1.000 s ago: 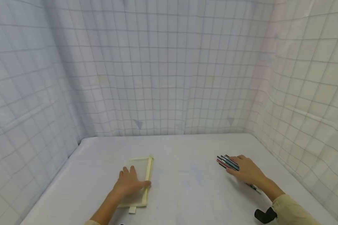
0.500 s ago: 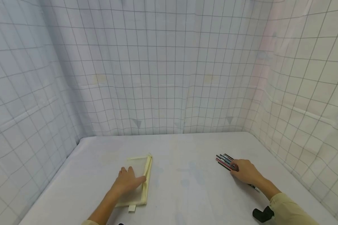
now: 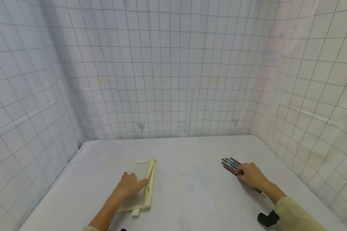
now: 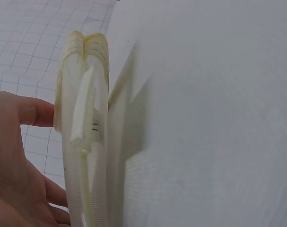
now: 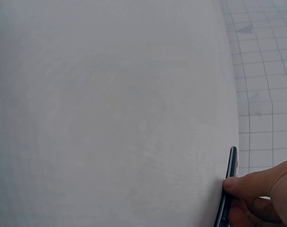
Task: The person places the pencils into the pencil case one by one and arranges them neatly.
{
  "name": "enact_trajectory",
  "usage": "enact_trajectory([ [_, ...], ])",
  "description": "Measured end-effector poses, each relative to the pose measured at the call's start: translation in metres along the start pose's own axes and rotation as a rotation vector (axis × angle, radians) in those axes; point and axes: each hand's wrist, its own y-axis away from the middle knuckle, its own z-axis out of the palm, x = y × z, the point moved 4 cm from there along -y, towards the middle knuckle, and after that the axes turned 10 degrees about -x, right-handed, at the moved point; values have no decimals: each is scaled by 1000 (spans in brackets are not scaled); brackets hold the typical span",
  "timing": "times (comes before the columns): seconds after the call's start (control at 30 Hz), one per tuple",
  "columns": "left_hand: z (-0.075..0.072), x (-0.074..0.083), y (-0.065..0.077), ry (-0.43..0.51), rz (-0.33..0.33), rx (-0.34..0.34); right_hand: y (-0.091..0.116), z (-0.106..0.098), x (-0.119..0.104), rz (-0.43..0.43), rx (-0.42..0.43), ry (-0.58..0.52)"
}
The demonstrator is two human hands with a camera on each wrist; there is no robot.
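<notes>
A flat mesh pouch (image 3: 138,168) with cream edging lies on the left half of the table. My left hand (image 3: 128,186) rests on top of it, fingers loosely extended, thumb against the zippered edge. That edge stands parted in a narrow gap. In the left wrist view the thumb tip (image 4: 46,113) touches the pouch's upper side, and a pale end tab (image 4: 84,113) shows. On the right, a bundle of thin pencils (image 3: 228,165) in dark, red and teal lies slanted. My right hand (image 3: 251,175) pinches it, with the thumb (image 5: 247,184) on a dark barrel.
The table (image 3: 188,199) is covered with a white cloth. White grid-patterned curtains (image 3: 167,80) enclose it at the back and both sides. A black wrist-worn piece (image 3: 268,219) sits beside the right sleeve (image 3: 296,213).
The left thumb has drawn back leftward, and the pouch's edge has parted into a gap. The right fingers, earlier spread over the pencils, have curled in and pinch them.
</notes>
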Motion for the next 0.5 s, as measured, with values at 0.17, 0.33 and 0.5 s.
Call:
enact_trajectory([
  [0.17, -2, 1, -1, 21, 3, 2, -3, -2, -1, 12, -30, -11],
  [0.33, -3, 0, -1, 27, 2, 5, -5, -3, -2, 32, -57, -28],
  [0.5, -4, -1, -1, 33, 7, 7, -7, -7, -6, 46, -53, -76],
])
